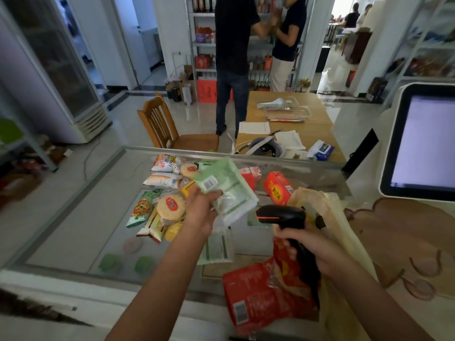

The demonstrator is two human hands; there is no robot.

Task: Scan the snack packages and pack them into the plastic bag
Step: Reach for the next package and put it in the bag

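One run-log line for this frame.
phase: scanning | left hand: holds green package | right hand: grips scanner | other snacks: piled on glass counter

— On the counter (pixel 73 230), to the left?
— Snack pile (pixel 165 200). Right of it, raised packet (pixel 225 190), then scanner (pixel 283 215), just beside.
— Further right?
— Plastic bag (pixel 331 214), box (pixel 278 187) behind it, screen (pixel 423 141) at the far edge. Beyond the counter, chair (pixel 167 129) left of table (pixel 295 124).
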